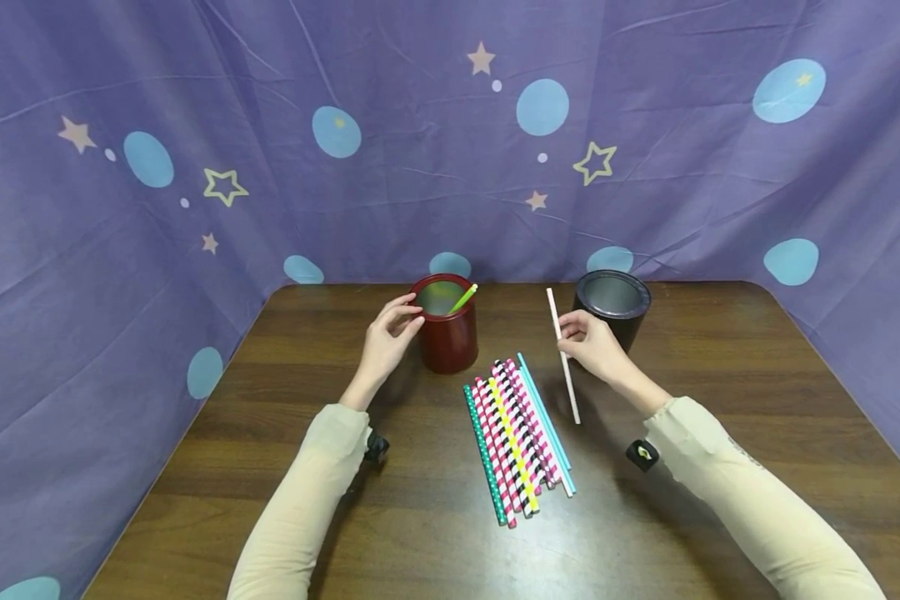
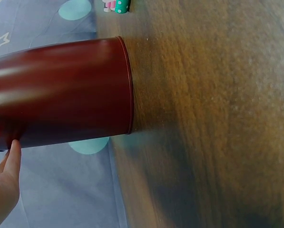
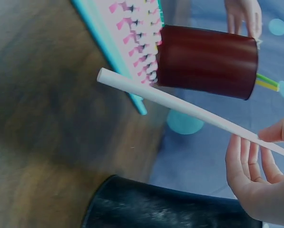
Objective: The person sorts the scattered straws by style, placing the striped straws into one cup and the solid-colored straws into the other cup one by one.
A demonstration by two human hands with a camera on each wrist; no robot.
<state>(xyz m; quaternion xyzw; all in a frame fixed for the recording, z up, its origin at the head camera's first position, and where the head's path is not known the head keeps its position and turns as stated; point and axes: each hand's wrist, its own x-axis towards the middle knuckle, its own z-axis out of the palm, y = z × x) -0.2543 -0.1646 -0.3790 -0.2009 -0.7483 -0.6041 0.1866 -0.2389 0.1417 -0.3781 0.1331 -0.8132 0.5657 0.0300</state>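
Between the thumb and fingers of my right hand [image 1: 591, 340], a pale pinkish-white straw [image 3: 180, 105] is pinched near its upper end. It slants above the table, in front of the black canister [image 1: 612, 293]. My left hand [image 1: 387, 333] touches the dark red canister [image 1: 448, 342] at the left of its rim, fingers loosely bent. A green straw [image 1: 463, 298] leans out of the red canister; the right wrist view also shows a yellow straw [image 3: 267, 85] there. Several patterned straws [image 1: 513, 437] lie side by side between my arms.
The wooden table [image 1: 217, 492] runs back to a purple curtain [image 1: 435, 167] printed with stars and blue spots. Light-blue straws [image 1: 546, 412] lie along the bundle's right side. In the head view, the black canister stands right of the red one.
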